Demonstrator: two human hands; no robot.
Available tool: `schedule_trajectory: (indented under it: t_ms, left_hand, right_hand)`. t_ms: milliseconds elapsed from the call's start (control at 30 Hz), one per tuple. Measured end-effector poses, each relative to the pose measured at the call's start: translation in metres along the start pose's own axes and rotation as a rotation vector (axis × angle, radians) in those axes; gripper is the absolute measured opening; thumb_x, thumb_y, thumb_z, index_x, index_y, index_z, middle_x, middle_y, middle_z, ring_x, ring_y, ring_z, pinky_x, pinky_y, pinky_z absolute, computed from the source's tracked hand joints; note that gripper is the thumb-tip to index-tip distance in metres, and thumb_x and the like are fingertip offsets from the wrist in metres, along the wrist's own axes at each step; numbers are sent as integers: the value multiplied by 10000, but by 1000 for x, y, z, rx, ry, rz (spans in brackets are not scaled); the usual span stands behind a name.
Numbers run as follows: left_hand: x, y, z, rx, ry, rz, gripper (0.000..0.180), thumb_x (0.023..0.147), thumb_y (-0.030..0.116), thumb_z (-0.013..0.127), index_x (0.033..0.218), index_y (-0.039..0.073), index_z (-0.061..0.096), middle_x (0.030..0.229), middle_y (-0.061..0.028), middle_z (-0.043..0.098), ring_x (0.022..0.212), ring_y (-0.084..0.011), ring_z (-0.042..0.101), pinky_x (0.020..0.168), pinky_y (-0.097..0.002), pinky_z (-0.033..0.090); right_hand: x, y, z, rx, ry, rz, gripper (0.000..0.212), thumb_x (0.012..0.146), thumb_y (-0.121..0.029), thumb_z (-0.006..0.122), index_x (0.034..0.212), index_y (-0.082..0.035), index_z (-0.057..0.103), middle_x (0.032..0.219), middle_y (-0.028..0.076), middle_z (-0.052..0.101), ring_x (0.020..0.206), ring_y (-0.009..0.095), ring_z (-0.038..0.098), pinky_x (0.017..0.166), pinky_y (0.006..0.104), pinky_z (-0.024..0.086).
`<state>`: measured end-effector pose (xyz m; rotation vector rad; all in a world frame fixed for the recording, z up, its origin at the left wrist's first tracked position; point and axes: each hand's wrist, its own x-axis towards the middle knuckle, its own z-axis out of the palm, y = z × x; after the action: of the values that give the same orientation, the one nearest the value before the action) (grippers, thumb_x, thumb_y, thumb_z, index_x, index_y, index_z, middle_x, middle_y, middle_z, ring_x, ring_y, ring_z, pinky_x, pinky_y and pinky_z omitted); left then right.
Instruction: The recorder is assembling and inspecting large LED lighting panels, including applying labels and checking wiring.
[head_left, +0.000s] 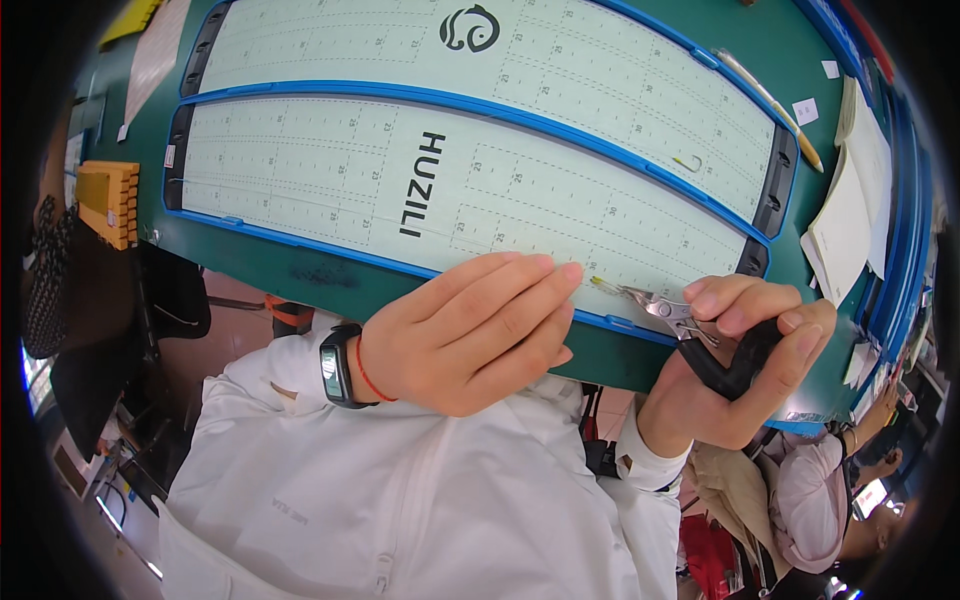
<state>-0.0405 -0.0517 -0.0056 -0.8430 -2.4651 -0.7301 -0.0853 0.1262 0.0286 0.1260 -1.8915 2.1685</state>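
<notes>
Head view: looking down over a white jacket at two hands working at the near edge of a green table.
Right hand [745, 365]: sitting at lower right, clenching around the black handles of small pliers [700, 335].
Pliers: pointing left, metal tip touching the lower blue edge of the near board [450, 190].
Left hand [470, 335]: lying at centre frame, grasping nothing, fingers pressing flat on that edge just beside the tip.
Watch [335, 365]: wrapping the left wrist.
Far board [600, 70]: lying above, parallel.
Pencil [770, 100]: resting at upper right.
Papers [850, 200]: stacking at right edge.
Orange block [108, 200]: sitting at left.
</notes>
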Motion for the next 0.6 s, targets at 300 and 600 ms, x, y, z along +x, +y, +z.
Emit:
schedule_trajectory:
  t_ms: [300, 600]
  left_hand:
    - [0, 1, -3, 17, -62, 6, 219, 800, 160, 607, 916, -23, 634, 1012, -160, 663, 950, -279, 615, 802, -361, 535]
    - [1, 1, 0, -6, -52, -3, 231, 761, 137, 616, 905, -44, 634, 1005, -165, 663, 939, -283, 618, 807, -370, 539]
  right_hand:
    - [1, -1, -2, 0, -45, 9, 232, 1010, -262, 262, 923, -55, 321, 685, 137, 526, 572, 247, 590, 565, 324, 496]
    - [1, 0, -3, 2, -48, -2, 230, 1008, -267, 284, 920, -59, 325, 680, 133, 525, 573, 250, 590, 563, 321, 497]
